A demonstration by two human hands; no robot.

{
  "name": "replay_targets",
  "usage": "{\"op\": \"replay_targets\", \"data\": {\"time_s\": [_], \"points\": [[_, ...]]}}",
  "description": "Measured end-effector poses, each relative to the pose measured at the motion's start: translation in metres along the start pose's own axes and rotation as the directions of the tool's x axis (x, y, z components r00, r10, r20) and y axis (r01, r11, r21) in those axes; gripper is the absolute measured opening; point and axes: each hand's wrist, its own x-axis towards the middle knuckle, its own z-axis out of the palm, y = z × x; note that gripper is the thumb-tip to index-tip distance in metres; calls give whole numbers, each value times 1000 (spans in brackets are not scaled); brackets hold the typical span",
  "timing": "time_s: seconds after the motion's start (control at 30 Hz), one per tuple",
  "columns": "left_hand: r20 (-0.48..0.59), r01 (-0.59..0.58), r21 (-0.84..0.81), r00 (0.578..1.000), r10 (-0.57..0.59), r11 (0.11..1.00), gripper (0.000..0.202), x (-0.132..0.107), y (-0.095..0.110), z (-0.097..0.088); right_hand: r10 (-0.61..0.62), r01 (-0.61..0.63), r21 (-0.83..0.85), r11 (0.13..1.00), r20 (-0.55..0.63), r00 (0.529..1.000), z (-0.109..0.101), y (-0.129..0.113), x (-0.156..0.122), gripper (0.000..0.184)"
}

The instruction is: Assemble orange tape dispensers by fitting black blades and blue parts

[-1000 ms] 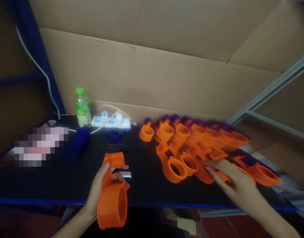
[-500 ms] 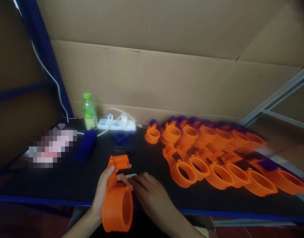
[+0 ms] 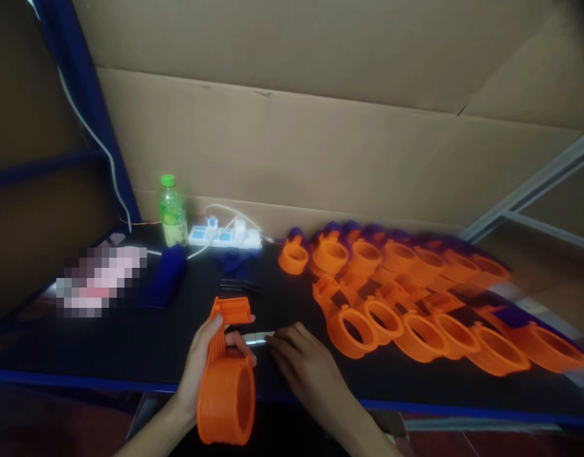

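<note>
My left hand [image 3: 197, 371] is closed around an orange plastic part [image 3: 226, 381] with a wide ring at its near end and a flat handle pointing away. It holds the part upright over the front edge of the black table [image 3: 130, 346]. My right hand [image 3: 304, 368] lies just right of it, fingertips pinched on a small silvery metal piece [image 3: 258, 338] that rests on the table beside the orange part.
Two rows of several orange ring parts [image 3: 416, 298] with blue pieces cover the table's right half. A green-capped bottle [image 3: 172, 212], a white power strip [image 3: 224, 238] and a dark blue block [image 3: 167, 274] stand at the back left. Cardboard walls rise behind.
My right hand left the orange parts on the right and came over to the metal piece beside my left hand. The left hand kept its hold on the orange part.
</note>
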Motion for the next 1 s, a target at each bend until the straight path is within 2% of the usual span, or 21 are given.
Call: {"op": "replay_targets", "data": {"time_s": [0.23, 0.5, 0.63, 0.73, 0.83, 0.9, 1.0], "points": [[26, 10, 12, 1000, -10, 1000, 51, -1, 1, 2, 63, -68, -85, 994, -55, 996, -1, 8, -17, 28], [34, 19, 0, 999, -19, 1000, 49, -1, 2, 3, 106, -125, -187, 974, -111, 988, -6, 3, -39, 31], [40, 17, 19, 999, -18, 1000, 49, -1, 1, 2, 120, -132, -168, 977, -78, 990, -17, -1, -46, 34], [53, 23, 46, 998, -25, 999, 50, -1, -1, -1, 150, -153, -95, 984, -40, 988, -30, -8, -51, 34], [56, 30, 53, 998, -33, 998, 50, 0, -2, -2, 186, -187, 64, 980, 26, 982, -40, -18, -53, 27], [55, 30, 57, 998, -33, 998, 49, 1, -2, -2, 215, -230, 208, 951, 93, 972, -42, -25, -52, 23], [57, 24, 69, 998, -28, 997, 49, 2, -3, -2, 243, -311, 402, 861, 212, 947, -45, -31, -45, 20]]}}
